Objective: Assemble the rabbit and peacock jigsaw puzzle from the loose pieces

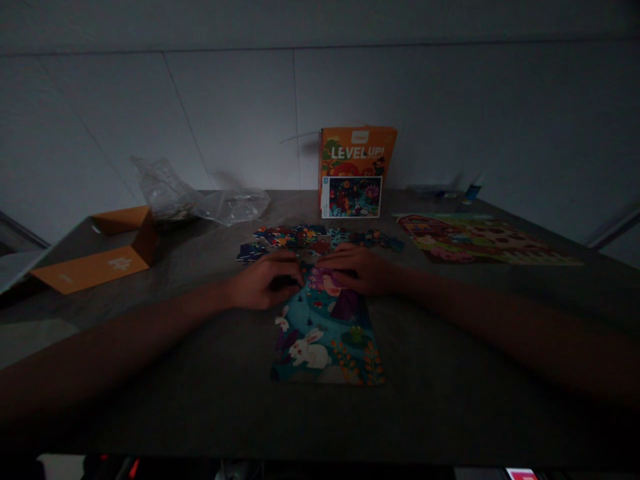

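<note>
On grey tabletop [200,413], flat oblong puzzle [323,320], curled fingers [345,257]

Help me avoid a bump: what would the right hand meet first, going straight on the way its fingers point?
Probably the bare left hand, facing it across the far end of the flat teal puzzle with white rabbits; dim light leaves depth unclear.

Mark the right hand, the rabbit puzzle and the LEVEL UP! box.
Right hand [369,267]: head view, back of the hand.
Rabbit puzzle [325,325]: head view, teal middle.
LEVEL UP! box [351,153]: head view, title lettering.
</note>
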A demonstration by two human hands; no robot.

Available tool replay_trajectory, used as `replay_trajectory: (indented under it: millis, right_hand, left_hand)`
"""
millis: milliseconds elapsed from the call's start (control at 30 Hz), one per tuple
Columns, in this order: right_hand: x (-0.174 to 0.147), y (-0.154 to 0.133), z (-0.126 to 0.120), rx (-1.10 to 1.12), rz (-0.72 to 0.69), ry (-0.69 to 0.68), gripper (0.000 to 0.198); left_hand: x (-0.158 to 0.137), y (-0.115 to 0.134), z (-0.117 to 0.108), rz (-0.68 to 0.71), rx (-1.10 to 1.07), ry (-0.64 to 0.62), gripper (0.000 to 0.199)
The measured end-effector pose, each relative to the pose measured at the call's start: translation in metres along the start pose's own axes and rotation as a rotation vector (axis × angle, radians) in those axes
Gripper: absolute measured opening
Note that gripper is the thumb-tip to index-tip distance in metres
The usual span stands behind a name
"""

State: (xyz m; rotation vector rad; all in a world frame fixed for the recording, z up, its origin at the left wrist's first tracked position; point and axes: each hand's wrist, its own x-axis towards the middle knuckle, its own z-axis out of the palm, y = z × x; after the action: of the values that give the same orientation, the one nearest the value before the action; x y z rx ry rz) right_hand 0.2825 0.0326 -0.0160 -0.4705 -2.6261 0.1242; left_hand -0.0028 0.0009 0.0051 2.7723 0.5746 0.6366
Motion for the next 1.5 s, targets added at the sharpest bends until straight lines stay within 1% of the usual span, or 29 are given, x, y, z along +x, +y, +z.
replay_trajectory:
  millis: [200, 500, 767, 867, 1067, 1167, 1500]
  right_hand:
    - [-0.001, 0.000, 0.001, 0.000, 0.018, -0.006, 0.039]
    - [0.000, -0.001, 0.000, 0.004, 0.006, -0.010, 0.039]
    - [0.000, 0.000, 0.001, -0.003, 0.009, 0.004, 0.038]
    - [0.000, -0.001, 0.001, 0.003, 0.019, -0.003, 0.038]
    - [0.000, -0.002, -0.001, 0.011, 0.017, -0.010, 0.037]
    - [0.001, -0.002, -0.001, 0.014, 0.011, -0.003, 0.036]
    - [0.001, -0.002, 0.000, 0.017, 0.009, -0.009, 0.036]
  left_hand:
    - [0.000, -0.002, 0.000, 0.004, 0.001, 0.011, 0.010]
    - [0.000, -0.002, 0.000, -0.006, -0.004, 0.012, 0.011]
    - [0.001, -0.001, 0.000, 0.007, 0.039, 0.010, 0.013]
    - [0.003, 0.002, -0.001, 0.037, 0.083, 0.010, 0.014]
    - [0.006, 0.010, -0.004, 0.162, 0.235, -0.007, 0.016]
    - [0.007, 0.012, -0.005, 0.191, 0.287, -0.022, 0.018]
    - [0.008, 0.010, -0.008, 0.156, 0.200, -0.006, 0.024]
